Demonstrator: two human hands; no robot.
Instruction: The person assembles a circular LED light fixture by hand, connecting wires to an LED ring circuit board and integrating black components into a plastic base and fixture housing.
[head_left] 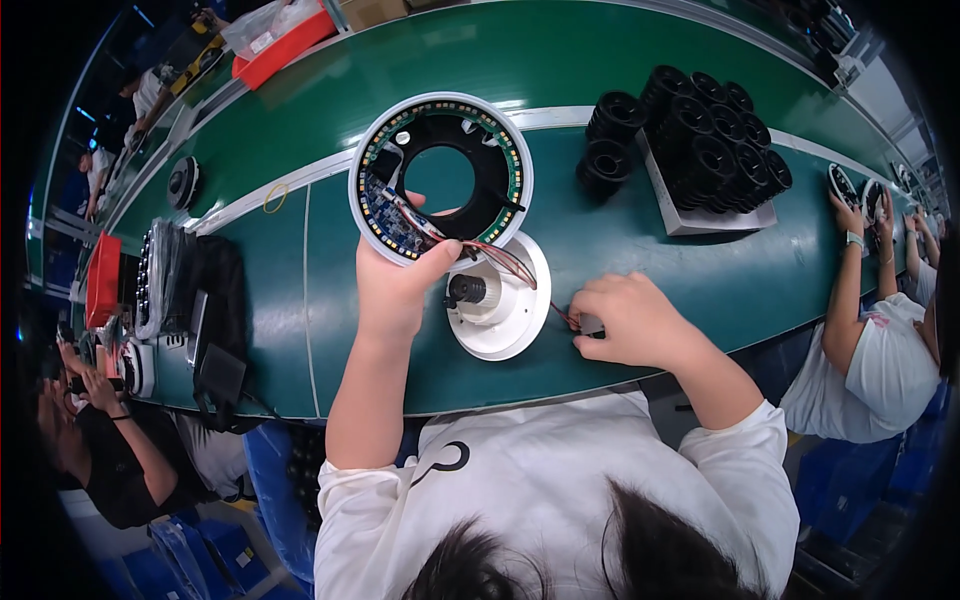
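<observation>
My left hand (pixel 395 280) grips the lower rim of a white ring-shaped housing (pixel 518 140), its thumb lying over the front. Inside that ring are a circle of small yellowish LEDs, a blue circuit board (pixel 393 220) and a black inner part with a round opening. Red and black wires (pixel 510 258) trail from the ring toward the right. Partly behind it, a white round base (pixel 515 335) on the table carries a black lens (pixel 467 290). My right hand (pixel 630 318) is closed near the table, pinching the wires' end; a small grey piece shows between the fingers.
Black lens barrels (pixel 715 150) stand stacked on a white box (pixel 700 218), with loose ones beside it. A yellow rubber band (pixel 276 198) lies by the table's back strip. Far left are a red bin (pixel 103 280) and dark bagged items. Co-workers sit on both sides.
</observation>
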